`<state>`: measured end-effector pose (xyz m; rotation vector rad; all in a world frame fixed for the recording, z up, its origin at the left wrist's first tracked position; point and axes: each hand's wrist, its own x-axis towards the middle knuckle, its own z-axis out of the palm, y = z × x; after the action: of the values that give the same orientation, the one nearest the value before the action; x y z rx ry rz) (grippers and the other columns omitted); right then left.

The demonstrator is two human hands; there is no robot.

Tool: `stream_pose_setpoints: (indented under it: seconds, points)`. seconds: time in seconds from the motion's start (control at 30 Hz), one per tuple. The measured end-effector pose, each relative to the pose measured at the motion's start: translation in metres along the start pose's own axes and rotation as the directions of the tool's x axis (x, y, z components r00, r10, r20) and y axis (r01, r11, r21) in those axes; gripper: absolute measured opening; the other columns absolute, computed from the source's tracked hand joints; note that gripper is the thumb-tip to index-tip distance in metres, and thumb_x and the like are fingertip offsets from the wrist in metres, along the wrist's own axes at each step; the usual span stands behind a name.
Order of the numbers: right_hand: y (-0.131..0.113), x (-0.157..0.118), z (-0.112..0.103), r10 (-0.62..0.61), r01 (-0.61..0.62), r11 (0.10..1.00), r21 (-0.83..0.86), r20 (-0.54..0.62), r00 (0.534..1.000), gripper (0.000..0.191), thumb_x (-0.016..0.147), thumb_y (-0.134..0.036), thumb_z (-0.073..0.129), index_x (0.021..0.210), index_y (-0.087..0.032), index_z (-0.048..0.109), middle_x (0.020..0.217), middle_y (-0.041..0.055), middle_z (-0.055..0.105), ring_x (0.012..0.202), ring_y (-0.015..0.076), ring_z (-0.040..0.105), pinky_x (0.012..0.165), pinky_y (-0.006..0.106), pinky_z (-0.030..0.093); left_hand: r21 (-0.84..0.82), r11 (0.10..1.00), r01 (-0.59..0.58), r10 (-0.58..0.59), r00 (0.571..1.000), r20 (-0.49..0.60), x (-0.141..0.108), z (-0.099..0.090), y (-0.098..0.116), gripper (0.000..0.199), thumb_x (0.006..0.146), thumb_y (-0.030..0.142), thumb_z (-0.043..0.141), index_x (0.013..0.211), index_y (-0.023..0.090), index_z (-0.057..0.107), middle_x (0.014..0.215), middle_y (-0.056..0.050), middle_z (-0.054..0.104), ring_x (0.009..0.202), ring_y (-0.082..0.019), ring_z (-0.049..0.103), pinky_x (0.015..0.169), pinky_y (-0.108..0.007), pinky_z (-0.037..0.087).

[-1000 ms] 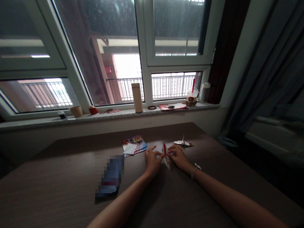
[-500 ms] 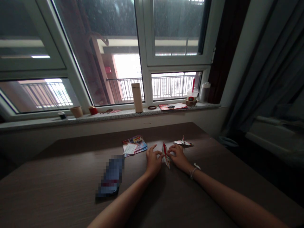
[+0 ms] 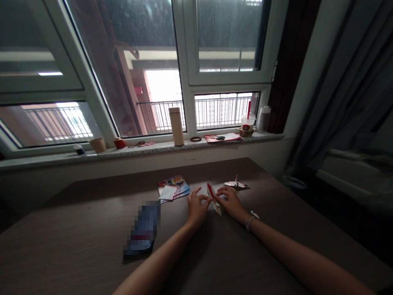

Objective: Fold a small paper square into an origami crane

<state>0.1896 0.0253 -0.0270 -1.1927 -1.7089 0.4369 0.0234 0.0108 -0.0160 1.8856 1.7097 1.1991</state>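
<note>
Between my hands is a small piece of folded paper (image 3: 214, 200), patterned white with red along its upper fold, held upright just over the table. My left hand (image 3: 198, 205) pinches its left side with thumb and index finger. From the other side my right hand (image 3: 231, 203), with a bracelet at the wrist, grips its right side between thumb and fingers. Just beyond my right hand lies a folded paper crane (image 3: 236, 184) with a similar pattern. The exact fingertip contact is small and partly hidden.
Printed leaflets (image 3: 173, 188) lie left of my hands, near a pixelated dark item (image 3: 143, 229). On the windowsill stand a beige flask (image 3: 176, 127), a drink cup with a straw (image 3: 247, 122), scissors on papers (image 3: 223, 138) and a paper cup (image 3: 98, 145).
The folded paper has tilted, its top leaning further left and its lower tip shifting right. Both hands keep nearly the same place and grip.
</note>
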Motion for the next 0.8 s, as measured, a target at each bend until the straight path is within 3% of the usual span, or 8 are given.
stream_pose_setpoints:
  seconds: [0.2, 0.37, 0.57, 0.8]
  points:
    - [-0.001, 0.001, -0.002, -0.057, 0.057, 0.998, -0.008, -0.091, 0.994, 0.016, 0.084, -0.034, 0.064, 0.077, -0.021, 0.068, 0.094, 0.0067, 0.064, 0.100, 0.0245, 0.055, 0.095, 0.041, 0.041, -0.003, 1.000, -0.018, 0.018, 0.999, -0.043, -0.002, -0.002, 0.001, 0.004, 0.078, 0.024, 0.071, 0.076, 0.022, 0.074, 0.132, -0.006, 0.055, 0.127, -0.028, 0.043, 0.112, -0.048, 0.031]
    - [-0.012, 0.000, -0.013, -0.170, 0.141, 0.967, -0.212, -0.126, 0.977, 0.008, 0.084, -0.023, 0.062, 0.077, -0.021, 0.064, 0.095, 0.0071, 0.061, 0.101, 0.0250, 0.052, 0.095, 0.042, 0.041, 0.032, 0.999, -0.040, 0.044, 0.991, -0.126, -0.005, -0.006, 0.001, 0.010, 0.079, 0.025, 0.069, 0.088, 0.023, 0.072, 0.126, -0.008, 0.054, 0.126, -0.028, 0.044, 0.111, -0.049, 0.033]
    - [-0.030, -0.006, -0.021, -0.233, 0.179, 0.876, -0.448, -0.067, 0.970, 0.008, 0.082, -0.016, 0.060, 0.077, -0.020, 0.064, 0.100, 0.0087, 0.061, 0.101, 0.0268, 0.051, 0.095, 0.044, 0.041, 0.078, 0.997, -0.014, 0.030, 0.979, -0.200, -0.004, -0.010, -0.002, 0.017, 0.080, 0.026, 0.067, 0.097, 0.022, 0.069, 0.123, -0.009, 0.054, 0.123, -0.029, 0.045, 0.109, -0.049, 0.035]
    - [-0.030, -0.008, -0.017, -0.233, 0.246, 0.855, -0.457, 0.085, 0.969, 0.009, 0.084, -0.019, 0.061, 0.077, -0.022, 0.066, 0.096, 0.0049, 0.066, 0.107, 0.0251, 0.053, 0.111, 0.051, 0.025, 0.131, 0.991, 0.001, 0.023, 0.984, -0.178, -0.006, -0.013, 0.003, 0.020, 0.081, 0.027, 0.066, 0.100, 0.024, 0.072, 0.124, -0.009, 0.052, 0.123, -0.029, 0.044, 0.109, -0.047, 0.036]
